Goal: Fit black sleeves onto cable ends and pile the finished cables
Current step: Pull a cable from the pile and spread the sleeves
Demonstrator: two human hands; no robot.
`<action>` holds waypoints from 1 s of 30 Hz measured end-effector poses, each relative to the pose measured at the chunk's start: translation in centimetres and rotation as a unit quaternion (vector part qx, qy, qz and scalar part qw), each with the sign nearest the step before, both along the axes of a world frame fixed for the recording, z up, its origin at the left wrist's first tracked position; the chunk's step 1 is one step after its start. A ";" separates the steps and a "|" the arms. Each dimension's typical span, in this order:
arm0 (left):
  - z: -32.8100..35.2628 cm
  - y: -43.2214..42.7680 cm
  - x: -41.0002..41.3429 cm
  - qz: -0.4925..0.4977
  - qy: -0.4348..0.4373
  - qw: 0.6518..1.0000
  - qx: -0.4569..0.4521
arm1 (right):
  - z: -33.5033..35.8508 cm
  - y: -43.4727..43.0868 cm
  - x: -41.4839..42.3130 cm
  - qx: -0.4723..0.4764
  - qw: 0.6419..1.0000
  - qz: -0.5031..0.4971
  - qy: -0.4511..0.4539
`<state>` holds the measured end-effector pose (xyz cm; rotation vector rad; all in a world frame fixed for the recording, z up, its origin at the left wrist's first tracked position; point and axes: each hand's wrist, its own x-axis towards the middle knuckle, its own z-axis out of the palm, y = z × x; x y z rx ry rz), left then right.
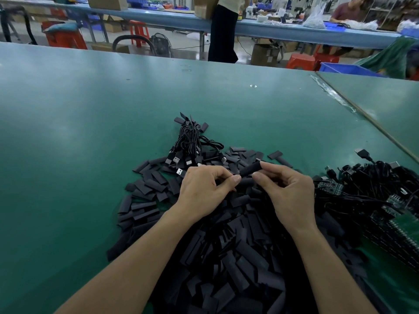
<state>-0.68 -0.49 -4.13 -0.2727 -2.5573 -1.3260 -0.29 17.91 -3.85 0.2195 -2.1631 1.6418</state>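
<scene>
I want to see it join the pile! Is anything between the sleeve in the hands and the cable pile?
Nothing visible stands in the way. The sleeve is above flat loose sleeves; the cable pile lies just beyond.

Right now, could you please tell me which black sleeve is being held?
The sleeve pinched between the left hand and right hand; it is raised and rounded, while the other sleeves lie loose on the table.

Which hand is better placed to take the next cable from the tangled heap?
Probably right: the right hand, pinching a black sleeve, lies beside the tangled cable heap; the left hand is farther.
</scene>
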 end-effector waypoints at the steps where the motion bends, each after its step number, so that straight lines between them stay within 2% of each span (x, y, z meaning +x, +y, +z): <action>1: 0.0 0.0 0.0 0.000 0.000 1.000 -0.003 | 0.0 0.0 0.0 -0.001 1.000 0.009 -0.002; 7: 0.1 -0.1 0.0 0.001 -0.003 0.999 -0.033 | -0.1 0.0 0.1 0.017 0.999 0.036 -0.003; 19: 0.3 -0.1 0.1 -0.008 0.001 0.999 -0.031 | -0.3 -0.2 0.2 0.051 0.999 -0.002 -0.016; 30: 0.4 -0.1 0.2 -0.016 0.002 0.999 -0.038 | 0.1 -0.5 0.2 0.086 0.993 0.064 -0.038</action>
